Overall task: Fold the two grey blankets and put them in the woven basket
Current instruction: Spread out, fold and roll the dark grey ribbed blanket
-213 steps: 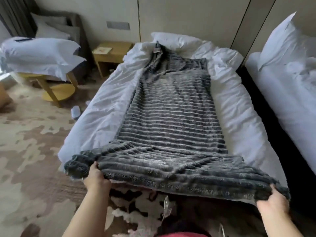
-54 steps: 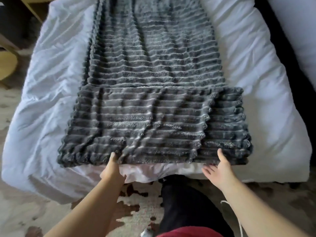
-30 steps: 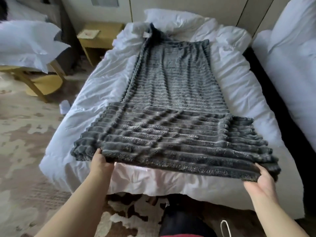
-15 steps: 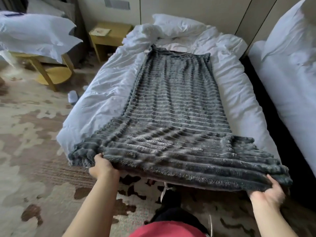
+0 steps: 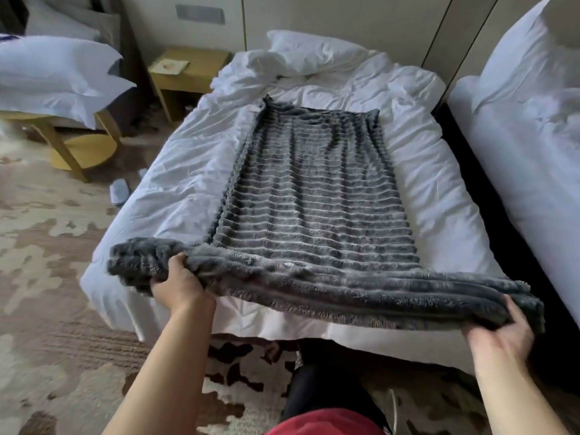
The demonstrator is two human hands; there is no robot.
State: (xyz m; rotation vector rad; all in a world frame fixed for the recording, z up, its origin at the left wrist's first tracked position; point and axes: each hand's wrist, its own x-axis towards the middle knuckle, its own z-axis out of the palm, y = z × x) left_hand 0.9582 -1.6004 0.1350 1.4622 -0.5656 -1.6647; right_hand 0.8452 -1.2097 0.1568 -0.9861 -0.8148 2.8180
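Fingers of the left hand (image 5: pixel 180 285) vanish into the bunched near edge of the grey blanket (image 5: pixel 314 199), gripping it. The right hand (image 5: pixel 499 335) (blurred) clutches the other end from beneath. That edge is raised over the foot of the bed (image 5: pixel 175 189); the rest lies along its middle. A second bed (image 5: pixel 533 158) is cut off at right.
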